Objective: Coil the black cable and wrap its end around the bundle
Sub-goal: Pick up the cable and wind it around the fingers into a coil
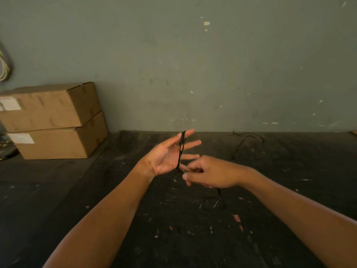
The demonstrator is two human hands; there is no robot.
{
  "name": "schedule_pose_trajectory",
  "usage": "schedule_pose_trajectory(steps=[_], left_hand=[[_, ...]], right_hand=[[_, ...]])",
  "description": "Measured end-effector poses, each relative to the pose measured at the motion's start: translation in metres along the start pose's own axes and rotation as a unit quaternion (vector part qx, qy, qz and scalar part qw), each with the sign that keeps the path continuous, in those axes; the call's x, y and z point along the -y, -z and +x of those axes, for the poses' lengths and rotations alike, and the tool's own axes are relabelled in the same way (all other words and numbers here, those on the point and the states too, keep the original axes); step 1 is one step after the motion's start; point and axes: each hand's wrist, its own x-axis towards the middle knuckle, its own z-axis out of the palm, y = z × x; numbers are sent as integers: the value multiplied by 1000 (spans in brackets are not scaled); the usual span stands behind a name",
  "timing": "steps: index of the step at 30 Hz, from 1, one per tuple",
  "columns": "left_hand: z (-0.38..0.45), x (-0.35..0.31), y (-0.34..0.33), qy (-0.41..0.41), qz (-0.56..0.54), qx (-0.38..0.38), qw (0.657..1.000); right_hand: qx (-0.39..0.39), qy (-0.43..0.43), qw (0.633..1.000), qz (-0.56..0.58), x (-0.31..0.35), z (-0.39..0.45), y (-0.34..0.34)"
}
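Observation:
My left hand is held up palm-up above the dark table, fingers spread. Loops of the thin black cable run around its fingers, from the index finger down to the little finger. My right hand sits just right of it, fingers pinched on the cable near the bottom of the loops. A length of the cable hangs below my right hand, and more of it trails across the table to the far right by the wall.
Two stacked cardboard boxes stand at the back left against the grey-green wall. The dark tabletop is scuffed and flecked with small scraps, including red bits near the front. Pale cords hang at the far left edge.

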Motion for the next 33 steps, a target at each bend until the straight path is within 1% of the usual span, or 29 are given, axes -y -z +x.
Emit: schedule_pose_trajectory(steps=[4, 6, 9, 12, 15, 19, 24, 27, 31, 33], left_hand=[[0, 11, 0, 35, 29, 9, 999], [-2, 13, 1, 60, 44, 4, 997], [-6, 15, 2, 83, 51, 20, 995], [-7, 17, 2, 94, 33, 35, 994], [-7, 17, -4, 103, 38, 68, 992], [-8, 19, -13, 112, 35, 113, 987], [-10, 14, -22, 88, -19, 160, 983], [-10, 10, -28, 63, -29, 180, 981], [-6, -1, -35, 14, -62, 195, 979], [-4, -7, -38, -3, -73, 187, 980]], right_hand=[[-43, -18, 996, -74, 15, -1, 44], [-70, -39, 993, -82, 18, -2, 65], [-117, -51, 987, -98, 19, 0, 92], [-139, -51, 984, -103, 16, 3, 105], [-168, -52, 979, -107, 6, 7, 107], [-205, -42, 973, -94, -11, 11, 105], [-172, -54, 982, -57, -46, 9, 86], [-160, -55, 985, -17, -70, 7, 62], [-184, -46, 982, 15, -92, 10, 16], [-190, -59, 979, 36, -98, 13, -7]])
